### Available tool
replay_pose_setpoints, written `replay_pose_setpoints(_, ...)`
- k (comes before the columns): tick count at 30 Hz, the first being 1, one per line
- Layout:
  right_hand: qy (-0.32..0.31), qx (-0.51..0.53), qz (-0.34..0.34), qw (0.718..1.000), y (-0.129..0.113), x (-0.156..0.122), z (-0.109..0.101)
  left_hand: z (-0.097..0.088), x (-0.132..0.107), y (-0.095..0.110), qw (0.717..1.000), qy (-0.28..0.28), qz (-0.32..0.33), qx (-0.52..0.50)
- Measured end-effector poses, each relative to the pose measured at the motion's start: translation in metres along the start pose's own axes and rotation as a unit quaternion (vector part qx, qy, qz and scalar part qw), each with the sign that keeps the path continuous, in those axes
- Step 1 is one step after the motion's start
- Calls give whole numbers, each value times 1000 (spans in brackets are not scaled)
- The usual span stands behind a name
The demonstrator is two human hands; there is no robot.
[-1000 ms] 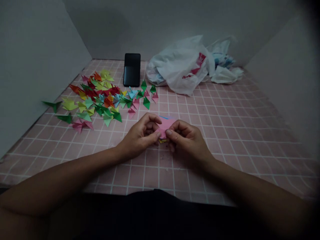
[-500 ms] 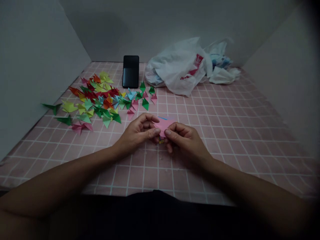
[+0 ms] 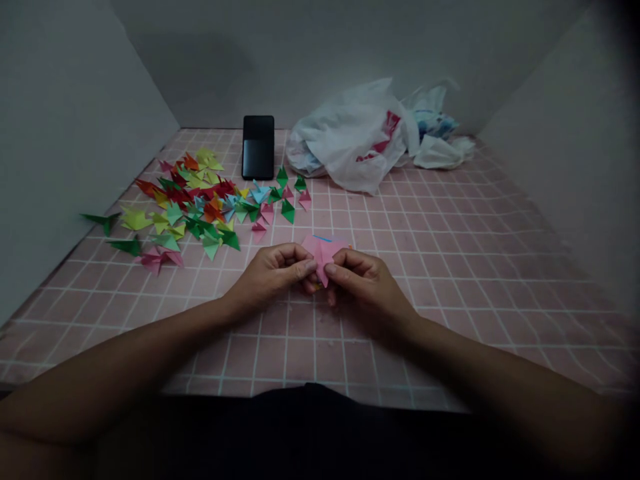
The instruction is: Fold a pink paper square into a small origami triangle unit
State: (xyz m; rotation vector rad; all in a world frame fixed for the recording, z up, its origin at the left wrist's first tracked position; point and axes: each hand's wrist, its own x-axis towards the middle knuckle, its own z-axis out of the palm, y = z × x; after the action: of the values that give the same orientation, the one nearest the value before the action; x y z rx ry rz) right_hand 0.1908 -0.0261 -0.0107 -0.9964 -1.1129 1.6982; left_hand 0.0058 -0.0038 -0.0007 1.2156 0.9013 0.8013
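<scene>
Both of my hands meet at the middle of the pink tiled table. My left hand and my right hand each pinch a folded pink paper between thumb and fingers, holding it just above the table. Under it lies a small stack of coloured sheets, with only a blue edge and a yellow bit showing. To the left of my hands a scatter of folded paper pieces in red, green, yellow, blue and pink covers the table.
A black phone stands upright at the back. A crumpled white plastic bag lies at the back right. Grey walls close in the table on the left, back and right. A dark edge runs along the near side.
The pink paper now shows a centre crease and a narrower, pointed shape. My fingers have closed in tighter on it. The view has tilted slightly.
</scene>
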Motion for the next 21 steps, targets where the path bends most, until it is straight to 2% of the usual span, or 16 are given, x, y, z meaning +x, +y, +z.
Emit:
replay_pose_setpoints(3,-4,-14,8,1000,0,0,0,0,-2,2,1000,12,-15,24)
replay_pose_setpoints(6,10,-31,-13,999,-1,1,-1,0,-2,2,999,4,-24,30)
replay_pose_setpoints(13,14,-20,-22,999,-1,3,-2,-1,0,-3,998,-12,-22,-56)
replay_pose_setpoints(21,19,-40,-15,999,-2,2,-1,-1,1,-1,998,-9,-39,-58)
